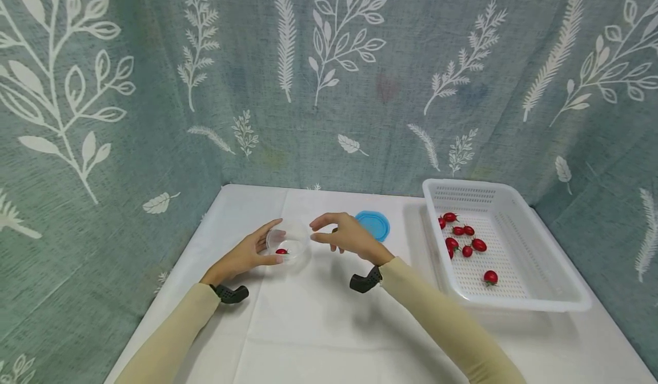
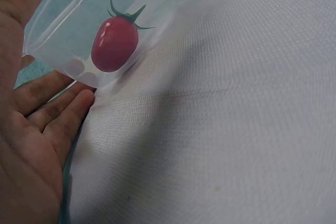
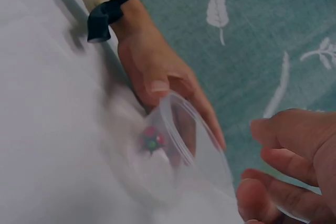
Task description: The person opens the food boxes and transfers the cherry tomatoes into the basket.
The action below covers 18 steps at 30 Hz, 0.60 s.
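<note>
My left hand (image 1: 245, 259) holds a clear plastic tub (image 1: 300, 249) on the left part of the table, thumb on the near side and fingers on the far side. One red cherry tomato (image 2: 115, 44) with a green stalk lies inside the tub, seen through its wall in the left wrist view. Just right of the tub, my right hand (image 1: 353, 240) hovers with fingers loosely bent and thumb apart from them. Nothing shows between the fingers (image 3: 294, 129) in the right wrist view.
A round blue lid (image 1: 373, 226) lies on the white-covered table (image 1: 298, 327) behind the right hand. At the right stands a white perforated basket (image 1: 545, 270) with several cherry tomatoes (image 1: 478, 245). A patterned green curtain (image 1: 308, 144) bounds the table at the back and sides.
</note>
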Available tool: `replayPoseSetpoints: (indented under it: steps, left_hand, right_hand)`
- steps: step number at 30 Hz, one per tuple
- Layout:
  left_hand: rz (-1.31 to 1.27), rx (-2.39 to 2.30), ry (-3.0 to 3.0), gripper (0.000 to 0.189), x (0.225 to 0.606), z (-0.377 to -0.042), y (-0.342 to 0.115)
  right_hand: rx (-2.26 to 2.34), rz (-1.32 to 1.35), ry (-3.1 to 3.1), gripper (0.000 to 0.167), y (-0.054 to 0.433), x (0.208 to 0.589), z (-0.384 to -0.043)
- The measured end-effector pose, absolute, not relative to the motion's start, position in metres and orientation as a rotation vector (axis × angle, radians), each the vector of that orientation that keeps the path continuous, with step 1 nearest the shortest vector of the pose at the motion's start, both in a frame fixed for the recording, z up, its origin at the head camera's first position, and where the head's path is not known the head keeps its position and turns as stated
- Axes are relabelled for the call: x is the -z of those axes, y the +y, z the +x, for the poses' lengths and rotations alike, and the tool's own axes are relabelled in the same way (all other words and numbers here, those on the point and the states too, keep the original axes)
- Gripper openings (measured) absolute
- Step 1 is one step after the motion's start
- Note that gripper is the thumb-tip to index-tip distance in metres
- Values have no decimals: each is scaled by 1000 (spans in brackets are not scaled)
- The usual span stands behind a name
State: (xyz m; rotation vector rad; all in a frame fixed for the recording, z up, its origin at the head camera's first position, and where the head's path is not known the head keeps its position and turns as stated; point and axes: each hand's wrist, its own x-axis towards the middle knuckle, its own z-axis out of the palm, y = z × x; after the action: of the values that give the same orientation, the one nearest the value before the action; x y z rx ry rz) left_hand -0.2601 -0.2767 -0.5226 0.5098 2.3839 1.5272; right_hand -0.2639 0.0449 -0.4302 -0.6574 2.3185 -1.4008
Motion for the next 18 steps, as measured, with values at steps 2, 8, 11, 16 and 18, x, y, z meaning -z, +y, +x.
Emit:
replayPoseSetpoints:
  steps: [2,8,11,16,18]
  left_hand:
    - [506,-1528,2383,101,522,-259,-276]
    - [519,-1517,2388,101,519,-256,-274]
    - [519,-1512,2395,100,520,-257,-274]
    - [531,-1512,2407,100,522,-258,-276]
    - [534,-1512,2404,100,522,-259,-276]
  right_hand:
    - [1395,-671,2282,30,38,434,-262]
    - [1359,-700,2206,34,22,447,-260]
    - [1339,-700,2211,34,14,450,-259]
    - [1287,-701,2239,39,1,453,-259]
    - [1259,-706,2257,42,-3,454,-259]
